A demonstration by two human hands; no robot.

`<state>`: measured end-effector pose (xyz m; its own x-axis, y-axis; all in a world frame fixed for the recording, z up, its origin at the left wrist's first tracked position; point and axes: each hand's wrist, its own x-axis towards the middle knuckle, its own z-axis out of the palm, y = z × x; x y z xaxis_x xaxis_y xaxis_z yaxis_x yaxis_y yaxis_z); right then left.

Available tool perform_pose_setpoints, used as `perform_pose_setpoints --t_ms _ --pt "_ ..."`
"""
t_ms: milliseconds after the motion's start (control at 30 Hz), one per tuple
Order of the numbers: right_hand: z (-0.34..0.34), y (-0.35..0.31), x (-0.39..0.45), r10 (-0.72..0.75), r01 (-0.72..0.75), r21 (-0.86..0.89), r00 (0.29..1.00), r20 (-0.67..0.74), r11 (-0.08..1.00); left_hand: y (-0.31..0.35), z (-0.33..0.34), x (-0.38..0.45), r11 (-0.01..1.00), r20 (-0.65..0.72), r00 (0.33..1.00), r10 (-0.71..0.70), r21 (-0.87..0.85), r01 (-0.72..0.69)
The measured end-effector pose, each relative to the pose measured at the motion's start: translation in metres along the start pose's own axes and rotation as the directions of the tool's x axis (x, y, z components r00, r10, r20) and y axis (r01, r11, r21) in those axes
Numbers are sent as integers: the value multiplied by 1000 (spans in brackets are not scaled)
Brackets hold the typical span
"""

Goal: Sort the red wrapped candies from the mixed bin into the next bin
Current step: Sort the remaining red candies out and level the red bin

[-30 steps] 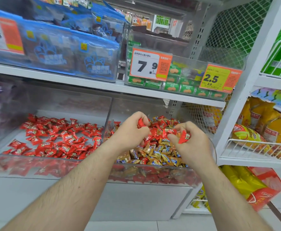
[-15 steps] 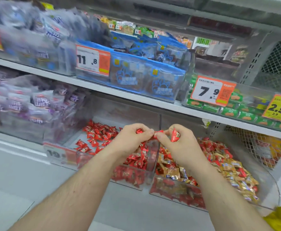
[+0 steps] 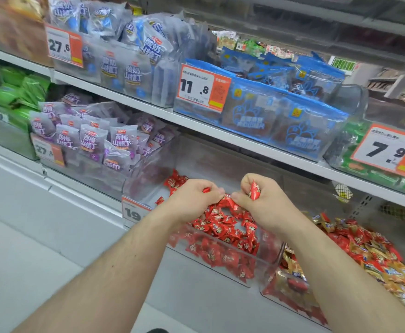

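Two clear shelf bins: red-only bin (image 3: 220, 265) left, mixed bin (image 3: 340, 272) right. Above the red one, left hand (image 3: 193, 203) and right hand (image 3: 261, 203), fingers curled around red candies (image 3: 254, 189). Delivery step, seemingly; next, uncurling fingers to drop them.

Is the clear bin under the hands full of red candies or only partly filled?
Partly filled. The red candies lie in a low layer in the clear bin; its walls rise bare well above them.

Two hands (image 3: 194, 200), two clear candy bins (image 3: 220, 265), four price tags (image 3: 202, 88), perhaps a fifth.
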<state>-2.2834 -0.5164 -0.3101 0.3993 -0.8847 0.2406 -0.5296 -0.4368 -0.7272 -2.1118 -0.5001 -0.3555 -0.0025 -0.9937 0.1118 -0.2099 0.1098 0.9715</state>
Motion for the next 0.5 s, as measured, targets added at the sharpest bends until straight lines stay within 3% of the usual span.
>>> perform_pose_setpoints --t_ms 167,300,400,500 --pt "18 9 21 116 -116 -5 992 54 993 -11 -9 10 978 -74 997 -28 204 43" --pt "31 10 33 212 -209 -52 974 82 977 -23 -8 24 858 -140 990 0 509 71" --pt "37 18 40 331 -327 -105 944 18 939 -28 -9 31 773 -188 982 -1 623 120" --pt "38 22 42 415 -410 -179 910 -15 894 -32 -11 34 697 -127 991 -53 705 128"
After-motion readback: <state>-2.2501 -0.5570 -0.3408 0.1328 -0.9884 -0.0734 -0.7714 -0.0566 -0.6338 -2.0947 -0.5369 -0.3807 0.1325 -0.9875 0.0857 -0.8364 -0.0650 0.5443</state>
